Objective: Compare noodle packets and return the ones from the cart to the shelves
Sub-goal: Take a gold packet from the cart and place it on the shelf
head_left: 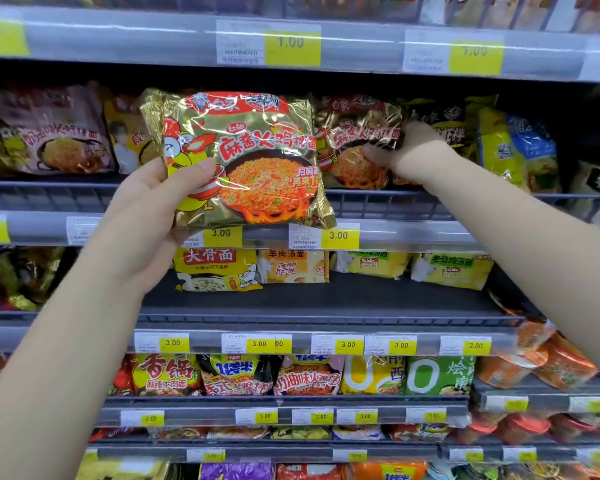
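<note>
Gold packet (243,161) before matching shelf packet (355,136)

Gold packet (243,157): 麻酱火鸡拌面; price tag below (339,235): 3.00; upper tag (291,43): 1.00.

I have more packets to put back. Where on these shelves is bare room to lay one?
The shelf under the held gold packet is bare in front of the yellow packets, down to its front rail. The row where the right hand grips a matching packet is packed edge to edge. So are the lower rows.
</note>
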{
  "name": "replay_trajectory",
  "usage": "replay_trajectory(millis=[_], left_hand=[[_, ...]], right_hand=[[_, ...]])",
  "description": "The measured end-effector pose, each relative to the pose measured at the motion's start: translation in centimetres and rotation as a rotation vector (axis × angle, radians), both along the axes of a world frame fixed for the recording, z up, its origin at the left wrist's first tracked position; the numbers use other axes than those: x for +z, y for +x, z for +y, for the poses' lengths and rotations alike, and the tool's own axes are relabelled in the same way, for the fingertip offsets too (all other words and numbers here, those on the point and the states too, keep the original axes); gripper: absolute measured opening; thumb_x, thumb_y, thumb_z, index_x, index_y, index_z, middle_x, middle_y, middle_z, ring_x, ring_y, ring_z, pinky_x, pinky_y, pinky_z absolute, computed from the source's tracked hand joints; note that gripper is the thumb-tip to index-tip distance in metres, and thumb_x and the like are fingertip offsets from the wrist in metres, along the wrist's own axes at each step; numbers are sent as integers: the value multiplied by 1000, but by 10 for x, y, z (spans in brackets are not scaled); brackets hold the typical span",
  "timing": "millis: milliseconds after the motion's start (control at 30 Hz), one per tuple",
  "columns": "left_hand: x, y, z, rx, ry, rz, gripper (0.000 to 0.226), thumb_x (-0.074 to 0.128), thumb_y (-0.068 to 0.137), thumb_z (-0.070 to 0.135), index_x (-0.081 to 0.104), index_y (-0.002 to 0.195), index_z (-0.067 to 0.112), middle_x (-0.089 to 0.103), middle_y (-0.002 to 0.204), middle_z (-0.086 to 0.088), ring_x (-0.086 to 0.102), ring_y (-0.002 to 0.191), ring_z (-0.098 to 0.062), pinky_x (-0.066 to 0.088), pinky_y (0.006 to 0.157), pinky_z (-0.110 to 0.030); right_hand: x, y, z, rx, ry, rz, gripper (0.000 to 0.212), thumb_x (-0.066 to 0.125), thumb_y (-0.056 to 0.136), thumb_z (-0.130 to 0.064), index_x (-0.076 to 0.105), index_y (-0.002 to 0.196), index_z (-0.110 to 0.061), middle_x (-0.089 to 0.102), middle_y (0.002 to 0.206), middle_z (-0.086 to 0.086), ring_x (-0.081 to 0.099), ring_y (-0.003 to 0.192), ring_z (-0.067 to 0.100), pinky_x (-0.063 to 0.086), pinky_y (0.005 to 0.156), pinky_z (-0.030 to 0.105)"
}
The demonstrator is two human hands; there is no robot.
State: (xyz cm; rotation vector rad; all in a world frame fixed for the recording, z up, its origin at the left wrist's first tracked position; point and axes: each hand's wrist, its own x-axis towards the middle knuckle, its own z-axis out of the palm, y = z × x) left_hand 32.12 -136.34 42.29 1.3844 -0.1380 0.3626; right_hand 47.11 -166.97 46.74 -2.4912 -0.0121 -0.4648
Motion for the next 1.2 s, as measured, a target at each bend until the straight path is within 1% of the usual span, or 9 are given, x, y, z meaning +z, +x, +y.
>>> replay_trajectory(millis=[233, 333, 500, 667, 867, 967, 1033, 1133, 1200], left_hand=[[14, 7, -13, -18, 18, -20, 12, 69, 98, 20, 68, 109, 20, 80, 91, 9, 77, 83, -8, 59, 65, -20], [21, 12, -21, -41, 47, -17, 11, 69, 98, 21, 68, 109, 20, 80, 89, 9, 77, 80, -7, 59, 64, -19], [27, 23, -34, -62, 96, 3, 12, 70, 98, 24, 68, 109, 23, 80, 92, 10, 77, 82, -7, 59, 64, -21], [34, 38, -52, -95, 82, 46, 20, 72, 97, 27, 67, 115, 20, 81, 96, 8, 78, 85, -9, 61, 70, -24], [45, 61, -74, -143, 41, 82, 18, 73, 96, 22, 68, 113, 18, 81, 92, 2, 78, 87, -16, 65, 78, -34], [50, 71, -88, -133, 3, 92, 24, 78, 92, 20, 66, 112, 16, 80, 95, -1, 77, 92, -19, 65, 85, -38], [52, 75, -95, -107, 26, 74, 34, 83, 88, 28, 63, 113, 18, 77, 105, -1, 74, 103, -20, 63, 89, -39], [54, 80, -100, -34, 232, 44, 99, 88, 70, 56, 49, 150, 13, 59, 147, -6, 57, 130, -21, 49, 106, -39], [52, 87, -101, 64, 362, 2, 100, 83, 82, 55, 38, 159, 9, 48, 158, -8, 50, 130, -18, 40, 104, -31]], right_hand=[[-4, 2, -4, 10, -72, 7, 82, 76, 82, -60, 51, 142, -11, 62, 138, 11, 60, 122, 34, 53, 98, 40], [0, 4, -6, 0, -73, 1, 91, 77, 77, -65, 50, 143, -8, 62, 135, 12, 62, 117, 35, 52, 85, 34], [7, -1, -10, -33, -178, 15, 72, 71, 79, -69, 55, 105, -4, 57, 80, 5, 59, 82, 30, 31, 50, 28], [5, -30, -15, 2, 30, -104, 65, 71, 91, -51, 52, 135, -8, 67, 118, 9, 63, 113, 31, 53, 90, 38], [1, -74, -6, 133, 321, -167, 39, 37, 107, -51, 60, 122, -24, 59, 94, 0, 57, 86, 17, 40, 73, 31], [5, -74, -5, 226, 396, -102, 35, 47, 101, -59, 57, 119, -31, 63, 105, -6, 59, 95, 10, 45, 79, 29], [7, -70, -8, 241, 404, -100, 49, 63, 95, -55, 59, 131, -22, 66, 120, -4, 63, 105, 11, 50, 78, 22], [10, -63, -15, 215, 426, -117, 67, 71, 91, -50, 51, 144, -15, 64, 126, 1, 63, 106, 13, 47, 68, 15], [10, -59, -19, 216, 422, -116, 72, 72, 90, -49, 47, 148, -15, 62, 126, 0, 62, 110, 16, 46, 69, 17]])
